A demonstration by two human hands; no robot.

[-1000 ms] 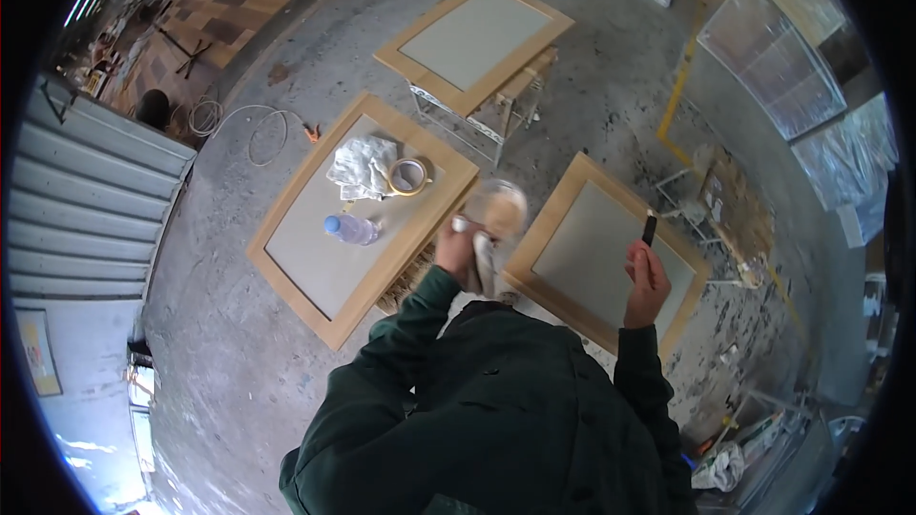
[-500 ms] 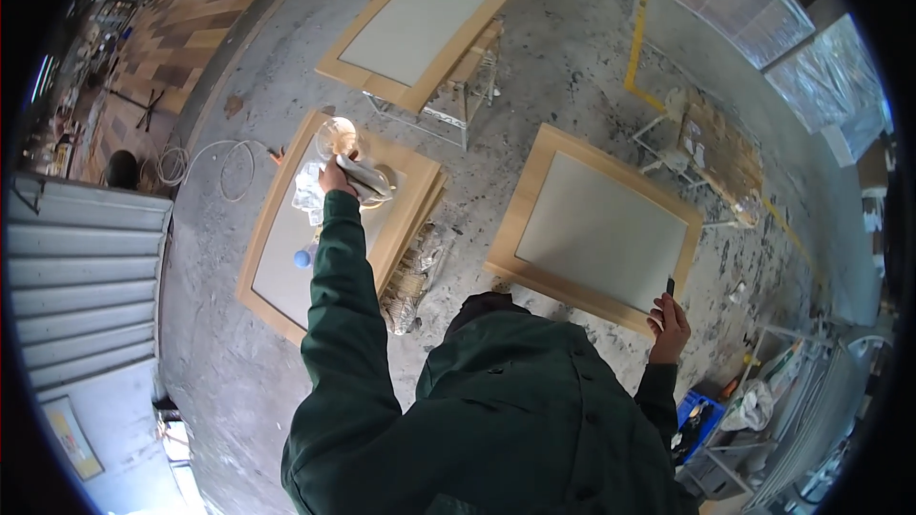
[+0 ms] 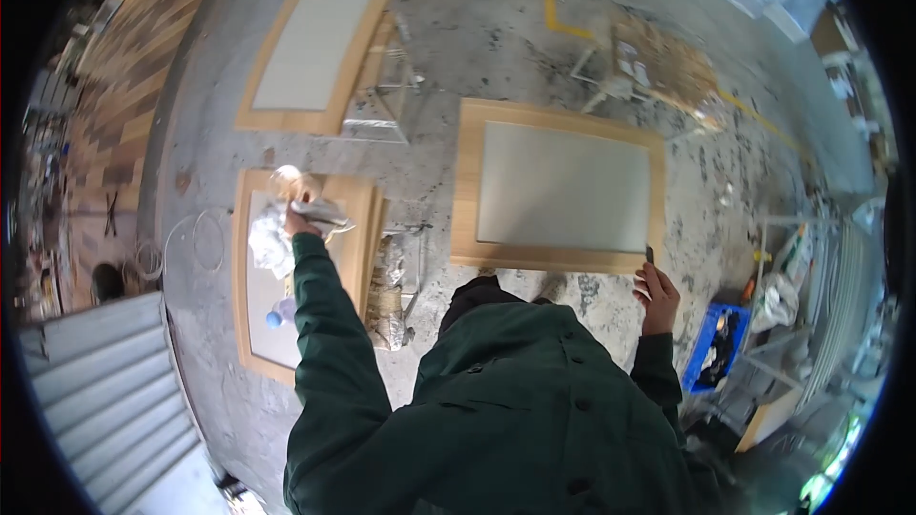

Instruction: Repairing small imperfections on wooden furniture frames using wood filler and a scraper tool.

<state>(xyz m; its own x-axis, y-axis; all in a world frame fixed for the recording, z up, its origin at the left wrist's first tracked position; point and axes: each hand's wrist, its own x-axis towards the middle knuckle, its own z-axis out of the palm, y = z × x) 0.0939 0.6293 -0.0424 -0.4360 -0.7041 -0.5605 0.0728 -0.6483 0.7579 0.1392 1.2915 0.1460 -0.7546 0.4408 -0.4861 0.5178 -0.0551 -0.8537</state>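
My left hand [image 3: 301,225], blurred, reaches over the framed panel [image 3: 355,286] on the left. Its fingers close around something I cannot make out, next to a greyish-white folded item [image 3: 326,215]. A clear round container [image 3: 284,177] with beige content sits just beyond the hand, and a crumpled white sheet [image 3: 269,243] lies left of it. My right hand [image 3: 656,300] is closed on a small dark handheld tool [image 3: 650,255], held upright by the near right corner of another framed panel [image 3: 465,186] with a grey centre and pale wood border. The tool's working end cannot be made out.
A bottle with a blue cap [image 3: 275,319] lies on the left panel. A third framed panel [image 3: 250,114] rests on a trestle [image 3: 389,95] at the far left. A worn bench [image 3: 658,62] stands far right, and a blue crate [image 3: 706,348] sits near right.
The view has turned, so the panels appear shifted left and rotated. My left hand stays by the container. My right hand and its tool appear slightly higher, still at the panel's corner.
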